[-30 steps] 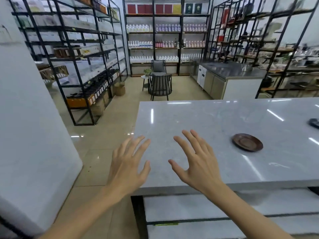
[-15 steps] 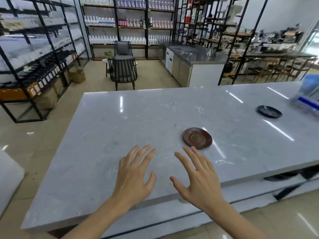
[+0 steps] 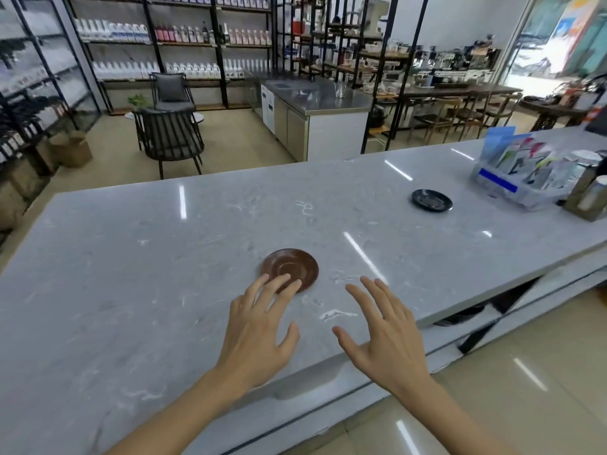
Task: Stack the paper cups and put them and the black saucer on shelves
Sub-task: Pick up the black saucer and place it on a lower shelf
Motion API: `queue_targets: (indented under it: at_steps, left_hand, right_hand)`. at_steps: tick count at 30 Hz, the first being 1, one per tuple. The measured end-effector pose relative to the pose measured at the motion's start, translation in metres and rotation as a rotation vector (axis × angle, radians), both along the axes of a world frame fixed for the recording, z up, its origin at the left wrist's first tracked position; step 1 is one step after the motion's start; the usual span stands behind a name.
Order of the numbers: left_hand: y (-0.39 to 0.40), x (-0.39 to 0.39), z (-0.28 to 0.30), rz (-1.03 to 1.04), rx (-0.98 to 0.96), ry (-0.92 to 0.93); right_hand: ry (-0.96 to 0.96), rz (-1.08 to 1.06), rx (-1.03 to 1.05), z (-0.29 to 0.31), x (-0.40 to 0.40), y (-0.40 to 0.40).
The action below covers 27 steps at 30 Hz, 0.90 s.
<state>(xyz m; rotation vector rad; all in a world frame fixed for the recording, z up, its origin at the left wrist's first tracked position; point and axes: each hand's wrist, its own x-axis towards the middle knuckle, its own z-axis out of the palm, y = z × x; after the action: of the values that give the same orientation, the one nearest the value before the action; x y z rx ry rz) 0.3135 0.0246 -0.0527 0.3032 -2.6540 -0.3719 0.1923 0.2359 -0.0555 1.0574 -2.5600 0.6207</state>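
The black saucer (image 3: 431, 200) lies on the grey marble counter (image 3: 131, 257), far to the right and well beyond both hands. A brown saucer (image 3: 295, 266) sits near the counter's middle. My left hand (image 3: 259, 330) hovers open above the counter, its fingertips overlapping the brown saucer's near edge. My right hand (image 3: 384, 333) is open too, fingers spread, above the counter's front edge to the right of the brown saucer. Neither hand holds anything. No paper cups are in view.
A clear bin of packets (image 3: 522, 172) and a dark box (image 3: 588, 195) stand at the counter's far right. Black metal shelving with bottles (image 3: 184, 37) lines the back wall. Two dark chairs (image 3: 170, 133) and a steel cabinet (image 3: 315, 119) stand on the floor beyond.
The view has swung right, bringing the black saucer and the bin into view. Both hands have moved forward over the counter, and the left fingertips now overlap the brown saucer's edge.
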Motion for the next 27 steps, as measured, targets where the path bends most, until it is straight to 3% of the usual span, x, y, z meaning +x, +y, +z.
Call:
queue_targets:
  at_steps: [15, 27]
  left_hand:
    - [0.155, -0.189, -0.006, 0.202, 0.071, -0.054]
    - [0.193, -0.334, -0.022, 0.243, 0.202, -0.085]
  right_hand:
    - [-0.056, 0.163, 0.030, -0.002, -0.224, 0.130]
    - [-0.278, 0.130, -0.028, -0.031, -0.373, 0.167]
